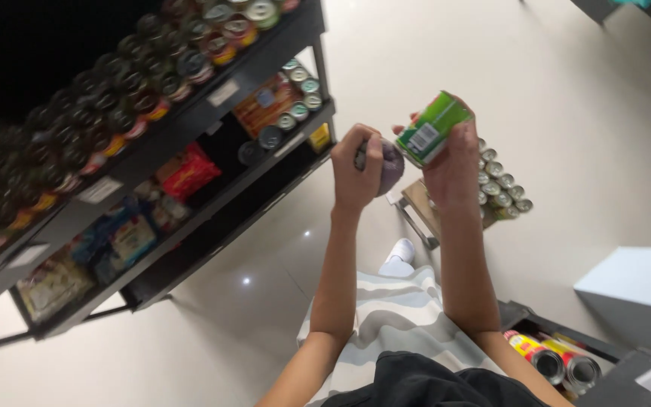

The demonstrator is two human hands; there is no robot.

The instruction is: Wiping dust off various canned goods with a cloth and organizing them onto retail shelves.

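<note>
The green can (432, 128) is sitting tilted, high in the gripping right hand (453, 169), above the floor; it could slip and dent. The left hand (356, 173) is clenching a purple cloth (390, 167) beside it, over stacked cans (500, 185).

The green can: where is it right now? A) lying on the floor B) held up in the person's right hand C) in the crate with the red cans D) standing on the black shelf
B: the green can is gripped in the raised right hand, well clear of the black shelf.
</note>
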